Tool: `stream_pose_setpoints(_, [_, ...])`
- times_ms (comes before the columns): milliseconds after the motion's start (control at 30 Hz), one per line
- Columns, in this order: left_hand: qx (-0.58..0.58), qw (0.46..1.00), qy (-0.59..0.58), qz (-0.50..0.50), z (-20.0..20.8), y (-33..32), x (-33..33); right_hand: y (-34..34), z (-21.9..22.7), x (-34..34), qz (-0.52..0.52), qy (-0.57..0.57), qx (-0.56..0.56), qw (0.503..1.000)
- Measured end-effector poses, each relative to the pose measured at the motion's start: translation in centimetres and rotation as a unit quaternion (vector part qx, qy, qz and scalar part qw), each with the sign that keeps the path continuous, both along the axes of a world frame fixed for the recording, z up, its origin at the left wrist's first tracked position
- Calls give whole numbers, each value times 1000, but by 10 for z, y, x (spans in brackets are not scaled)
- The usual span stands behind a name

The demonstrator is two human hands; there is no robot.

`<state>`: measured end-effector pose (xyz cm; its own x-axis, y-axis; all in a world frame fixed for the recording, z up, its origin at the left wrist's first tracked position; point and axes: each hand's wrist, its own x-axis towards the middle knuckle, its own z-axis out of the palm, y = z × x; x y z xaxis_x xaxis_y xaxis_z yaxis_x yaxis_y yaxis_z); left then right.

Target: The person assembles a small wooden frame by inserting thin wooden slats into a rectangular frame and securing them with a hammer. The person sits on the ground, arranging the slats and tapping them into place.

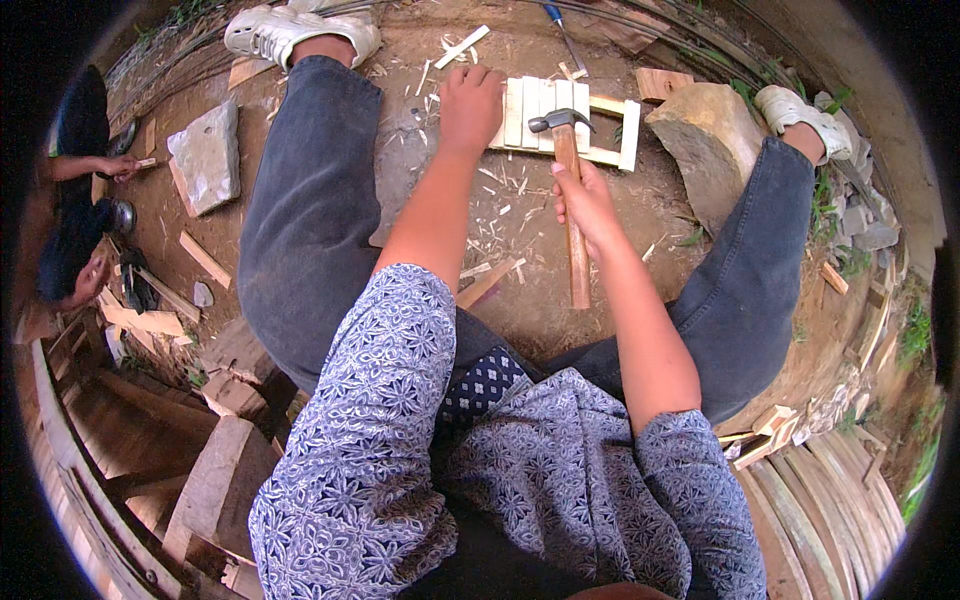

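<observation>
A small slatted wooden frame [541,96] lies on the ground ahead of me, with pale slats side by side over its left part and a gap near its right end. My left hand [470,105] is curled around the left end of this frame; its thumb is hidden. In my right hand [590,208] is a claw hammer [579,262], gripped partway along its wooden handle. The dark hammer head is over the slats, close to their right edge. Whether it touches them I cannot tell.
Large stones flank me at the right [708,140] and left [208,158]. A blue-handled tool [568,42] lies beyond the frame. Wood splinters litter the dirt. Another person's hand [122,167] holds a small wood piece at far left. Stacked boards [810,510] lie at lower right.
</observation>
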<state>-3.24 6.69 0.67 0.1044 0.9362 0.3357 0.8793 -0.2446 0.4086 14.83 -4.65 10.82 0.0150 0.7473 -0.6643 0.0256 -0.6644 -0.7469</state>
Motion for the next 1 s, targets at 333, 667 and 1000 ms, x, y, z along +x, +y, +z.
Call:
stream_pose_setpoints(333, [-162,980,-39,112,-11,-31,6,2,78,31,166,-103,21,981])
stream_pose_setpoints(667, [-230,967,-10,-106,6,-19,-2,-45,91,83,152,-150,38,976])
stream_pose_setpoints(1000, [-92,992,70,-59,12,-113,62,-45,87,92,-135,0,40,990])
